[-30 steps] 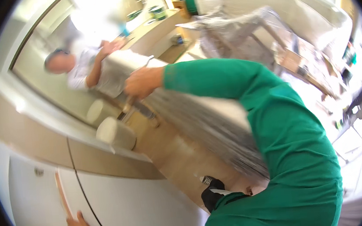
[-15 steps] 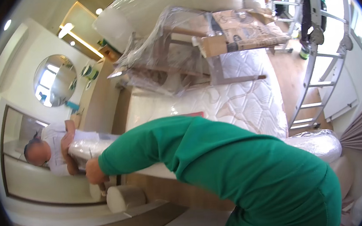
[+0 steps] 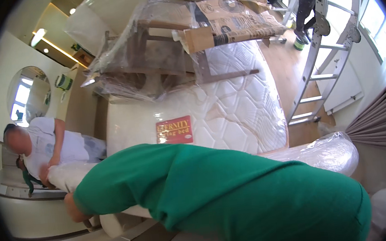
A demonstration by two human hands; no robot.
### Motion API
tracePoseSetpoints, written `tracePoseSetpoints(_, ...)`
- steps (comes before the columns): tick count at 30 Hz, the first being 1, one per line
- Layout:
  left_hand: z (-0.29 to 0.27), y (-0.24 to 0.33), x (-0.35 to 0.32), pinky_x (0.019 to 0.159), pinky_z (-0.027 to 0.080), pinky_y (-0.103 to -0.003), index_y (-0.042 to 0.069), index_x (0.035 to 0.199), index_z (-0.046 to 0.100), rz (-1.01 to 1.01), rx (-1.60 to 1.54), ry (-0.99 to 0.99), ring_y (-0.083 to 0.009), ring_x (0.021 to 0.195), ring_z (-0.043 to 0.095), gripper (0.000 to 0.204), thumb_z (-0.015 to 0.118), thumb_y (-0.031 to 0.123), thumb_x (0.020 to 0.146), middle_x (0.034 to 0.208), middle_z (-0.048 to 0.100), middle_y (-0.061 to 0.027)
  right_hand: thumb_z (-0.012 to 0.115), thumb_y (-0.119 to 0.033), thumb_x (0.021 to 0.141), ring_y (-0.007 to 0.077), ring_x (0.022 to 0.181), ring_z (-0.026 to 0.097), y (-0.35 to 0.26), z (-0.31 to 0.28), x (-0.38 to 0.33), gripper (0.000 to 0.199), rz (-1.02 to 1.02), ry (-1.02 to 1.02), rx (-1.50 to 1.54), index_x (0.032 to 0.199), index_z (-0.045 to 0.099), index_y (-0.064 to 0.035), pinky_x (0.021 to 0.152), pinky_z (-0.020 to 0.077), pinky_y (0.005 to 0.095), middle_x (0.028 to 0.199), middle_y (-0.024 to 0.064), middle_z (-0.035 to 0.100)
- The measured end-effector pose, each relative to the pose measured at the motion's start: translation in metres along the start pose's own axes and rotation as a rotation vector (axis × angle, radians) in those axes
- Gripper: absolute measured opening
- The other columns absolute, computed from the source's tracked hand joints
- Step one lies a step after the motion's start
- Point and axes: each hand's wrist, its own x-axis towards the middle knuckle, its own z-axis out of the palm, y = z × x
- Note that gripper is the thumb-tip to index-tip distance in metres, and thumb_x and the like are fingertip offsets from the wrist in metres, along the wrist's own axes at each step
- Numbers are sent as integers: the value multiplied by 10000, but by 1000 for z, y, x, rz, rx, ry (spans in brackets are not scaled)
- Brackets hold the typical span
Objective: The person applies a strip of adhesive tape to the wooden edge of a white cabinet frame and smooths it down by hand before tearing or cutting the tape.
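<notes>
My right arm, in a green sleeve, stretches across the front from lower right to left. At its end my right hand [image 3: 74, 209] is closed beside a plastic-wrapped, padded white piece [image 3: 71, 174]; its fingers are partly hidden, so I cannot make out its hold. A small brown stub [image 3: 88, 225] sticks out just under the hand. On the left, a person in a white shirt [image 3: 50, 142] holds the wrapped piece's far-left end. Behind my sleeve, a silvery plastic-wrapped bulk [image 3: 327, 154] shows at the right. My left hand is out of view.
A white quilted mattress [image 3: 233, 103] with a red label [image 3: 174, 130] lies ahead. On it rest plastic-wrapped wooden furniture [image 3: 150, 55] and torn cardboard [image 3: 235, 22]. An aluminium ladder [image 3: 315, 71], with someone on it, stands at right. Below my hand is a white cylinder [image 3: 111, 225].
The view has shifted, and the room now sits further left. My right hand has moved left and lower in the picture. The red label, mostly covered before, now shows in full.
</notes>
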Motion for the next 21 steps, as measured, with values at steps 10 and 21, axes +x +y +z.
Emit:
tracePoseSetpoints(10, 33, -2, 29, 897, 618, -568, -60, 1259, 715, -58, 6, 0, -452, 1021, 799, 955, 508, 845, 1033, 1100, 816, -255, 865, -405, 921, 262, 1011, 836, -5, -10, 14, 269, -8, -15, 120, 1112, 908, -221, 775, 635, 489, 1070, 28, 872)
tracePoseSetpoints(21, 59, -11, 39, 871, 615, -566, -69, 1227, 734, -63, 14, -24, -453, 984, 801, 986, 474, 863, 1037, 1041, 826, -247, 943, -446, 757, 329, 927, 828, -5, -9, -5, 352, 22, 100, 170, 1010, 913, -203, 770, 645, 484, 978, 79, 862)
